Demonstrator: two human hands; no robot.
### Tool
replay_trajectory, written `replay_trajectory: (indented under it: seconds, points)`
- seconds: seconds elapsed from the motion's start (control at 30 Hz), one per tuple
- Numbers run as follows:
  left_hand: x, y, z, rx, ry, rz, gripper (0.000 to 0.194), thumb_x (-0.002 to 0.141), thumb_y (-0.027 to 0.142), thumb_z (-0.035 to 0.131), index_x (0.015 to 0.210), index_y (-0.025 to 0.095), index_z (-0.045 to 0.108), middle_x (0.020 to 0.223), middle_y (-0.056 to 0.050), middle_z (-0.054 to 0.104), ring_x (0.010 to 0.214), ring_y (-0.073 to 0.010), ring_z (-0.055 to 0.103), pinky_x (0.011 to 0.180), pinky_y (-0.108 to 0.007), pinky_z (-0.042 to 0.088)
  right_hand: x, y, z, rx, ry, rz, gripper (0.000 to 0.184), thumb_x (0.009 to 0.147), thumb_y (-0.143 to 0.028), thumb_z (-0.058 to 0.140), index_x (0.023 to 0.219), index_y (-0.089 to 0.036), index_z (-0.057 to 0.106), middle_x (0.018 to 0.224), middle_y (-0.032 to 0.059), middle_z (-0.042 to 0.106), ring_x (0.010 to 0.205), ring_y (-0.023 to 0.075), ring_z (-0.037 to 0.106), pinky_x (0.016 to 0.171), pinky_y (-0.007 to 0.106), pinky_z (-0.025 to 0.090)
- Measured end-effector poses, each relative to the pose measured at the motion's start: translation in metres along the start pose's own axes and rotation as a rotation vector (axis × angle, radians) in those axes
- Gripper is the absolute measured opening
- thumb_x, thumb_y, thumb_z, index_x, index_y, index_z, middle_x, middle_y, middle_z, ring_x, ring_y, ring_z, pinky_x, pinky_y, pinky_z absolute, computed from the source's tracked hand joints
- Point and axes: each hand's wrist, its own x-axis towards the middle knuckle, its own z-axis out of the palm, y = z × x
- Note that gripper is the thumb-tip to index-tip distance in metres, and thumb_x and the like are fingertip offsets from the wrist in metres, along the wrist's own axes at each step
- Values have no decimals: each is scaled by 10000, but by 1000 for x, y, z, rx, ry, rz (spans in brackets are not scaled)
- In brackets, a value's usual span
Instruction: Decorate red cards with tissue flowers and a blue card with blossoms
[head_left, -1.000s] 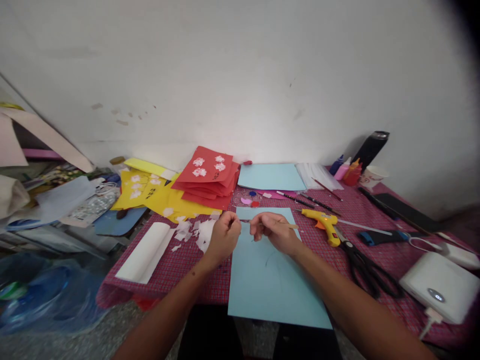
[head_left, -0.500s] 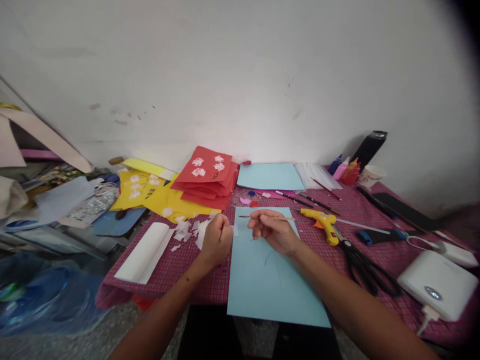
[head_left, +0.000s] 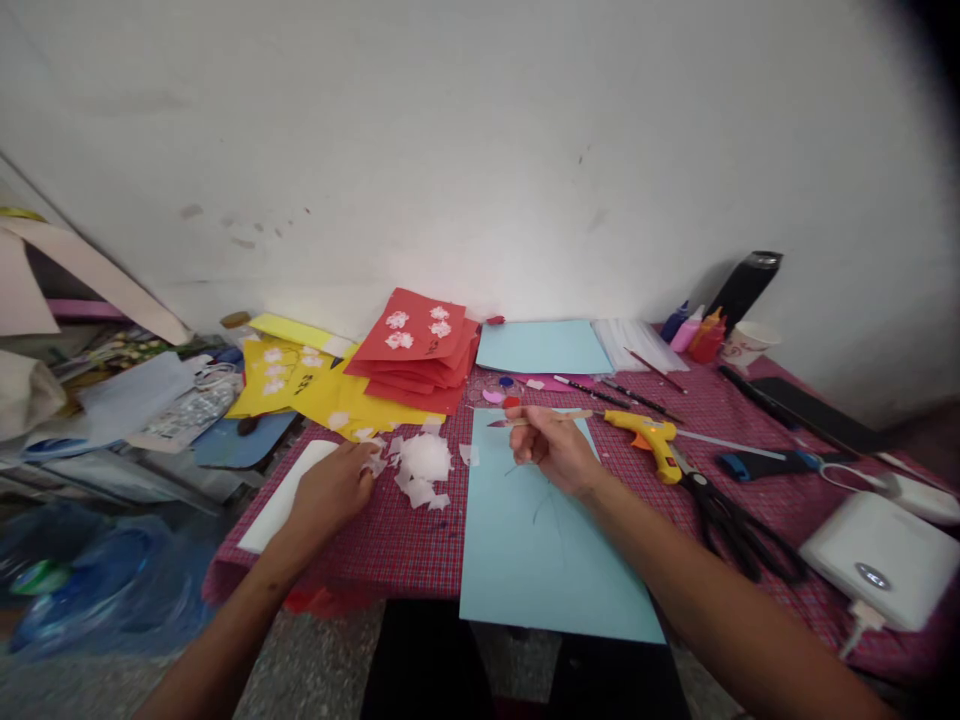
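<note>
My right hand (head_left: 553,450) pinches a thin paintbrush (head_left: 568,416) by its wooden handle, the dark tip pointing left. It hovers over a light blue sheet (head_left: 525,590) that bears thin dark drawn lines. My left hand (head_left: 336,490) is over the table's left part, its fingertips closed on a scrap of white paper (head_left: 374,462). Beside it lies a heap of torn white paper pieces (head_left: 424,457). One small white piece (head_left: 469,455) rests at the blue sheet's left edge. Partly under my left hand is a white paper roll or folded sheet (head_left: 281,500).
Red cards (head_left: 409,340) and yellow sheets (head_left: 322,395) lie at the back left. On the right are a yellow glue gun (head_left: 651,435), black-handled scissors (head_left: 739,530), a cutter (head_left: 761,465), a white box with a cable (head_left: 881,555), paint bottles (head_left: 705,335) and a black flask (head_left: 746,285).
My left hand has moved left from beside the blue sheet to the paper scraps, uncovering the heap. My right hand still holds the paintbrush, slightly higher over the sheet.
</note>
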Motion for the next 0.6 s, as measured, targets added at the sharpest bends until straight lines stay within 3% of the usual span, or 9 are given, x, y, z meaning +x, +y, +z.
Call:
replay_trajectory:
  seconds: [0.07, 0.2, 0.4, 0.5, 0.6]
  points:
    - [1, 4, 0, -9, 59, 35, 333, 882, 234, 464, 1186, 190, 592, 1141, -102, 652, 1043, -244, 600, 877, -352, 451, 1, 0, -1, -6, 8, 3, 338, 888, -482, 622, 986, -175, 722, 669, 26, 692, 470, 109, 547, 489, 245, 481]
    - [17, 38, 5, -154, 154, 150, 275, 918, 251, 458, 1126, 186, 625, 1107, -90, 665, 1061, -230, 596, 925, -352, 454, 2, 1, -4, -20, 12, 5, 316, 884, -465, 628, 948, -172, 729, 664, 27, 679, 471, 111, 538, 488, 252, 487]
    - [49, 99, 19, 6, 38, 231, 289, 901, 395, 533, 854, 166, 703, 959, -127, 659, 953, -273, 592, 867, -412, 435, 2, -1, -8, -43, 21, -3, 310, 885, -457, 627, 940, -171, 730, 668, 30, 674, 480, 111, 540, 492, 250, 485]
    - [54, 112, 27, 84, 65, 249, 338, 889, 420, 543, 859, 131, 716, 1007, -168, 643, 1042, -315, 553, 923, -453, 399, 2, -2, -8, -51, 23, -5, 313, 893, -456, 618, 943, -167, 729, 665, 32, 674, 479, 113, 540, 495, 253, 483]
    - [56, 117, 34, 66, 83, 291, 309, 893, 382, 536, 853, 128, 708, 1037, -167, 634, 1089, -308, 530, 971, -446, 372, 2, -4, -7, -62, 14, 0, 312, 899, -451, 615, 956, -166, 727, 673, 36, 676, 490, 114, 555, 500, 249, 472]
